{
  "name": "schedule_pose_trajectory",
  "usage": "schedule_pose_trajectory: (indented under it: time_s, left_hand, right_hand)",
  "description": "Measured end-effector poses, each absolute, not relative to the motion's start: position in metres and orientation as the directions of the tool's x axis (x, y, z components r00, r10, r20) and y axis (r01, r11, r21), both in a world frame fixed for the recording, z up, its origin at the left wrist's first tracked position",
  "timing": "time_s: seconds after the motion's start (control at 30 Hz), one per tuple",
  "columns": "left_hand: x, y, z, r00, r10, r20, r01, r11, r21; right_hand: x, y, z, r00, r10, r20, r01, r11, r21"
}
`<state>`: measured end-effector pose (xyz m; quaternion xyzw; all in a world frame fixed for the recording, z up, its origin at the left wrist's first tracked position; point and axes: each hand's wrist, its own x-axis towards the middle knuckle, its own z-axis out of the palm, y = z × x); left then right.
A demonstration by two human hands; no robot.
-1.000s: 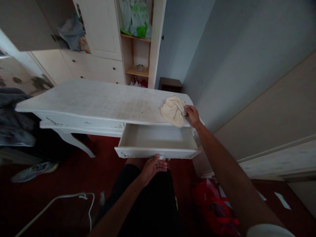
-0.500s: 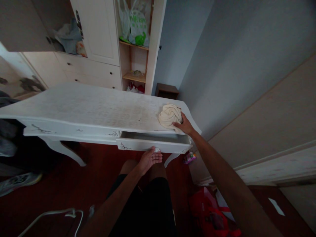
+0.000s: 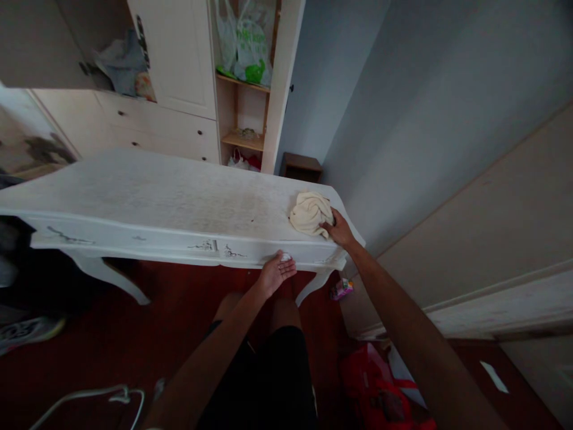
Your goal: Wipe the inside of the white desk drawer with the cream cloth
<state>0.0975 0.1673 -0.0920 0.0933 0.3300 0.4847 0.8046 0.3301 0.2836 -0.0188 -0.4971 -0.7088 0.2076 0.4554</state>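
Observation:
A white desk (image 3: 201, 179) with carved trim stands before me. Its right-hand drawer (image 3: 255, 251) sits flush with the desk front. My left hand (image 3: 274, 276) is at this drawer's knob (image 3: 285, 257), which lies between the thumb and the half-bent fingers. On the desk's right end rests a bunched cream cloth (image 3: 311, 212). My right hand (image 3: 340, 230) grips the cloth's near right edge, thumb and fingers closed on it. Grey smudges and a small dark speck mark the desktop.
Behind the desk is a white cabinet (image 3: 179, 65) with plastic bags (image 3: 250, 51) on a shelf. A small brown stand (image 3: 302, 167) is by the wall. Red bag (image 3: 371, 382), pink box (image 3: 342, 288), white cable (image 3: 85, 394) and sneaker (image 3: 29, 331) are on the floor.
The right-hand drawer has gone from partly pulled out to closed, with my left hand moving forward at its knob. My right hand stays on the cloth.

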Motion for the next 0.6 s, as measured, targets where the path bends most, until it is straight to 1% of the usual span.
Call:
schedule_pose_trajectory:
  time_s: [0.13,0.33,0.43,0.5,0.53,0.6]
  left_hand:
    - [0.099,0.177,-0.092,0.284,0.846,-0.451,-0.727,0.497,0.474]
    - [0.106,0.182,-0.096,0.192,0.872,-0.451,-0.734,0.433,0.524]
    - [0.103,0.181,-0.096,0.216,0.861,-0.461,-0.705,0.464,0.536]
    - [0.097,0.179,-0.093,0.245,0.843,-0.479,-0.610,0.518,0.600]
    - [0.092,0.178,-0.091,0.250,0.832,-0.496,-0.523,0.547,0.654]
    - [0.080,0.174,-0.083,0.237,0.821,-0.519,-0.273,0.569,0.776]
  right_hand:
    - [0.330,0.282,-0.019,-0.079,0.897,0.434,0.518,0.409,-0.752]
    - [0.331,0.283,-0.021,-0.073,0.903,0.423,0.488,0.402,-0.775]
    - [0.331,0.283,-0.022,-0.067,0.903,0.425,0.463,0.406,-0.788]
    - [0.331,0.282,-0.021,-0.064,0.907,0.416,0.424,0.402,-0.811]
    - [0.330,0.281,-0.021,-0.059,0.910,0.410,0.393,0.399,-0.829]
    - [0.330,0.280,-0.021,-0.044,0.916,0.398,0.299,0.392,-0.870]
